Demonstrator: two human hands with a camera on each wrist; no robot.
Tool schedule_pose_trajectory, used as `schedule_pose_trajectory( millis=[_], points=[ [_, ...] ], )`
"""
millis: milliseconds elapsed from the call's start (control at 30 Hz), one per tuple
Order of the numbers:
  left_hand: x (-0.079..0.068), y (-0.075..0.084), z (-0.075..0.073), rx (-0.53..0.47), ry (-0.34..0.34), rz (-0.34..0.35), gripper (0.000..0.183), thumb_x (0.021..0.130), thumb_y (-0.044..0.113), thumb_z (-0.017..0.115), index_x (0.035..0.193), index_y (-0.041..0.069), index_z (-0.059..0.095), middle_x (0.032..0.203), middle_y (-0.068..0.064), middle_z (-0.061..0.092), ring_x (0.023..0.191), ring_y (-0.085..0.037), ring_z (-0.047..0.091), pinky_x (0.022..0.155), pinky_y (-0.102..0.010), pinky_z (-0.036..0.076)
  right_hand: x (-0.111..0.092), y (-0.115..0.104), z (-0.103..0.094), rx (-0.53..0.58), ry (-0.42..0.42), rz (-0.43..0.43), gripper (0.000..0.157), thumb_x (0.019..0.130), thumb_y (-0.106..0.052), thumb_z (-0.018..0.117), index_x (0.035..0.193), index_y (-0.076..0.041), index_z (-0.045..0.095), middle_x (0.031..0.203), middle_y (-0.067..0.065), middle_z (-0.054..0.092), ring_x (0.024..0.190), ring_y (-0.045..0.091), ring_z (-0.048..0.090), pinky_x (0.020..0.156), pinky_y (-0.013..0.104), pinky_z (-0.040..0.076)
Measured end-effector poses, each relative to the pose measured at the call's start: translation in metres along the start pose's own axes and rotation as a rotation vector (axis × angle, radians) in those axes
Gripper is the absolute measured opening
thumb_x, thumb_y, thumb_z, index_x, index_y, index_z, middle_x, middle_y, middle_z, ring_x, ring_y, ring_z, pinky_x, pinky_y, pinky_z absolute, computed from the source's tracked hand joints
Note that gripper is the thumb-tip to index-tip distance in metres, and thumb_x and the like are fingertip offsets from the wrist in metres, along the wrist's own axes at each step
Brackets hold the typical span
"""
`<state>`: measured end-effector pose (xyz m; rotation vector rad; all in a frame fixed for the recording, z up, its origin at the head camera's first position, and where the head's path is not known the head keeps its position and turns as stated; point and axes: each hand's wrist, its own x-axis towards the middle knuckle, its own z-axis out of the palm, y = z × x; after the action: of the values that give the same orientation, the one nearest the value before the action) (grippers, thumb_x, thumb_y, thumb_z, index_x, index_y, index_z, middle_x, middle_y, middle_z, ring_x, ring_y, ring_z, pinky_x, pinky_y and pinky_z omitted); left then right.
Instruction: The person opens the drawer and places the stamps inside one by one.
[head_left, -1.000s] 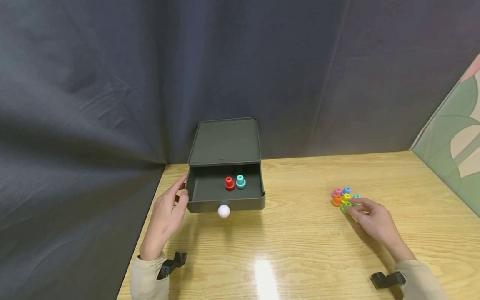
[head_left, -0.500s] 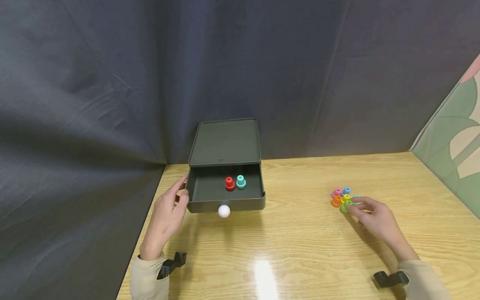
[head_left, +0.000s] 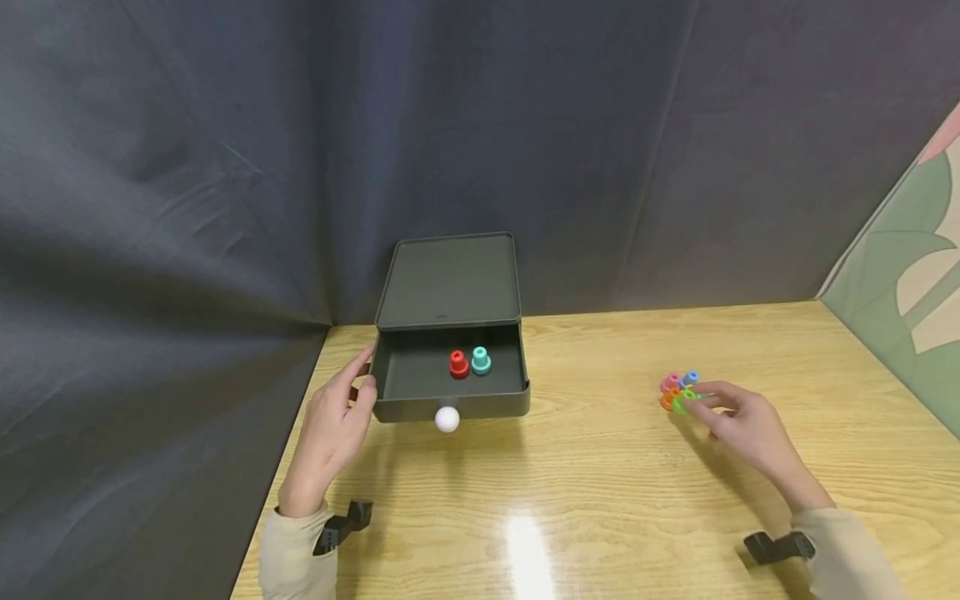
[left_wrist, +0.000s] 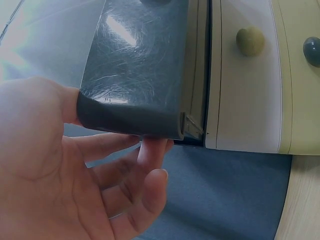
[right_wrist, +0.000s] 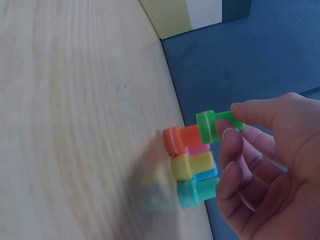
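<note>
My left hand [head_left: 330,429] rests against the left side of a pulled-out dark grey drawer [head_left: 487,408]; its thumb and index finger touch the outer wall near the front corner. Inside the drawer stand a red peg [head_left: 459,367] and a turquoise peg [head_left: 481,362]. At the right, my right hand [head_left: 750,425] pinches a green peg [right_wrist: 207,126] between thumb and fingertips, raised over the table. Beside it are an orange peg [right_wrist: 175,140], a yellow peg [right_wrist: 187,166], a teal peg [right_wrist: 190,192], a pink peg [head_left: 670,382] and a blue peg [head_left: 690,379].
The drawer belongs to a cabinet [head_left: 453,279] with a flat, rimmed top; a white ball knob [head_left: 447,419] sticks out in front. Below are a white drawer front [left_wrist: 245,100] and a yellow one [left_wrist: 305,110]. Dark cloth [head_left: 562,150] hangs behind the wooden table [head_left: 600,500].
My right hand has taken the green peg up from the group and moved it slightly away from the table's front. The left hand has stayed at the drawer.
</note>
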<state>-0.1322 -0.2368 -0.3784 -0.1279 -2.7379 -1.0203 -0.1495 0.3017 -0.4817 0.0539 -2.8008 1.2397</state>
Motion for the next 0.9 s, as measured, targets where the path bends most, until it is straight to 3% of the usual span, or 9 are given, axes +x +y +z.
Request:
schedule_pose_trajectory(
  millis=[900],
  points=[
    [0.001, 0.000, 0.000, 0.005, 0.002, -0.001, 0.051, 0.112, 0.027, 0.041, 0.162, 0.017, 0.049, 0.142, -0.016, 0.068, 0.095, -0.027, 0.071, 0.082, -0.043, 0.052, 0.006, -0.043, -0.011, -0.060, 0.016, -0.083, 0.037, 0.105, -0.038, 0.068, 0.128, -0.009, 0.074, 0.112, 0.019, 0.078, 0.068, 0.014, 0.069, 0.053, 0.029, 0.049]
  ],
)
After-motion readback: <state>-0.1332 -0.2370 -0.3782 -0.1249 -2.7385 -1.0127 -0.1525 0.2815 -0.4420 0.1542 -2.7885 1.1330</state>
